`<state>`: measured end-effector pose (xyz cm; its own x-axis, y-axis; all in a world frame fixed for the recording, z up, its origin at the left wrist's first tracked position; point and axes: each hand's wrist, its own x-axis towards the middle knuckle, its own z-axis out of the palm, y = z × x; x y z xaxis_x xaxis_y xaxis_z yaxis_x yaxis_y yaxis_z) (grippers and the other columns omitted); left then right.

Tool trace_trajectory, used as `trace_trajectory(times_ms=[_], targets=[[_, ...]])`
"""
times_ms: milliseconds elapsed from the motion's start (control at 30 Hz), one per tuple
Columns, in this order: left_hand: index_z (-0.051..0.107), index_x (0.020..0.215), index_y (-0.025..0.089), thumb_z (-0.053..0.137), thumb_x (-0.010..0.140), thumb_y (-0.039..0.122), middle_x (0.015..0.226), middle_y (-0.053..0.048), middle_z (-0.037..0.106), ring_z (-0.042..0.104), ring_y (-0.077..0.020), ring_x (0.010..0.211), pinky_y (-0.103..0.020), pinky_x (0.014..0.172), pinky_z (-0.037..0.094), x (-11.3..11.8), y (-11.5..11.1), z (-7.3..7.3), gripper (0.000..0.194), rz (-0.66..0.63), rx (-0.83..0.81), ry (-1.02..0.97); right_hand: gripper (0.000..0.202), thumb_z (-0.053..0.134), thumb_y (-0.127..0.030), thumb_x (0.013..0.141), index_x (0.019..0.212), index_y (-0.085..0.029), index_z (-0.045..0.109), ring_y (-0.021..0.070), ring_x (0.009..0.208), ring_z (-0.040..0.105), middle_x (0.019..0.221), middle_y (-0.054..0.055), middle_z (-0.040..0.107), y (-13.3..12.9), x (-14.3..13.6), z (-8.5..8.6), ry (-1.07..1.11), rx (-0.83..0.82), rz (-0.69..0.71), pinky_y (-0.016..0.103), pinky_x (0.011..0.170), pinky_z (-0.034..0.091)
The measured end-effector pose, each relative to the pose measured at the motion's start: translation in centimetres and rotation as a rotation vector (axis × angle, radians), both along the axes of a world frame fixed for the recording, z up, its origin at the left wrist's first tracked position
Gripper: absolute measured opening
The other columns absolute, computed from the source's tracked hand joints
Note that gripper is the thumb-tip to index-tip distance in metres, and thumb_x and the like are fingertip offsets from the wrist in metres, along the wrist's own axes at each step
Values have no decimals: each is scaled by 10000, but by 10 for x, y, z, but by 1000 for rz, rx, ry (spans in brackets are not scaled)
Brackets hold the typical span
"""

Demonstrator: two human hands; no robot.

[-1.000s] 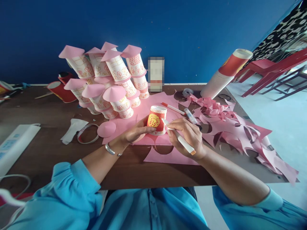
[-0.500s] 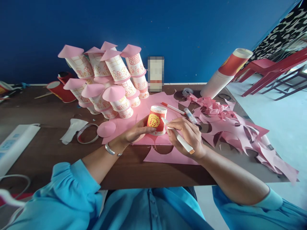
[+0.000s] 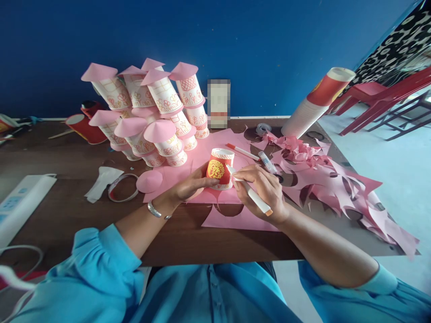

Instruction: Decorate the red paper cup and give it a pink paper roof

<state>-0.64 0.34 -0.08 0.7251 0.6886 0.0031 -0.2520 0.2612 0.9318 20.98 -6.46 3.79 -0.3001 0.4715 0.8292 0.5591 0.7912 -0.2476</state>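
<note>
My left hand (image 3: 191,183) is closed around the left side of a red paper cup (image 3: 220,168) with a gold emblem and white bands at top and bottom. The cup stands over pink paper (image 3: 178,179). In my right hand (image 3: 266,190) is a white marker (image 3: 254,197) with an orange end; its tip is at the cup's right side. Whether the tip touches the cup I cannot tell. Behind lie a red-capped marker (image 3: 244,151) and a glue stick (image 3: 267,162). A pink paper cone (image 3: 149,181) rests left of my left hand.
Decorated cups with pink cone roofs (image 3: 161,132) stand stacked at the back left. A tall leaning stack of paper cups (image 3: 308,114) is at the back right. Cut pink scraps (image 3: 336,179) spread along the right. Tape rolls (image 3: 123,187) and a power strip (image 3: 23,202) lie left.
Both hands, the cup and the marker keep nearly the same positions. A pink scrap at the right has shifted slightly.
</note>
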Motion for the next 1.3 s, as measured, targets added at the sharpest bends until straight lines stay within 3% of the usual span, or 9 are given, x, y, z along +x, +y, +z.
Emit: trace_trajectory(times_ms=[800, 1133, 1300], targets=[[677, 1318, 227, 794, 864, 208, 1270, -83, 764, 708, -274, 1212, -405, 1053, 550, 1, 2, -2, 469, -2, 40, -1, 224, 618, -51, 953, 1090, -228, 599, 163, 727, 747, 869, 12, 769, -1, -2, 4, 2, -11, -12, 296, 686, 608], [744, 1203, 260, 810, 860, 292, 1204, -56, 790, 722, -278, 1211, -427, 1074, 578, -2, 1, -6, 351, 17, 28, 1, 253, 594, -52, 945, 1118, -236, 613, 172, 721, 736, 866, 5, 755, 0, -2, 3, 18, -21, -14, 315, 652, 603], [745, 1226, 266, 812, 850, 247, 1210, -51, 795, 723, -271, 1214, -415, 1087, 578, -1, 0, -4, 382, 37, 30, -3, 243, 593, -53, 949, 1114, -231, 615, 176, 720, 732, 848, 8, 745, 0, -1, 0, 20, -12, -30, 304, 631, 586]])
